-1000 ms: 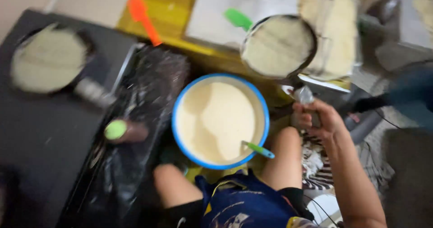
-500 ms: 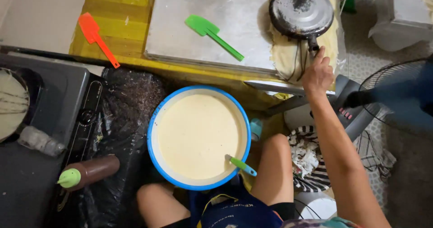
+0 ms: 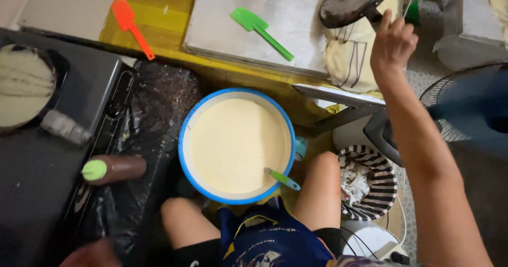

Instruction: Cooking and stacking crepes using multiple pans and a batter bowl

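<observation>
the dark frying pan hangs tilted, underside up, at the upper right of the frame over a pale stack of crepes. its handle runs down-right into the right hand, which is clamped around it. the left hand, a blur at the bottom left edge, lies far off; i cannot tell its grip. below centre sits the blue-rimmed batter bowl, and a grey board lies at the top.

Left hand blurred, cropped at bottom edge; fan motion-blurred.
</observation>
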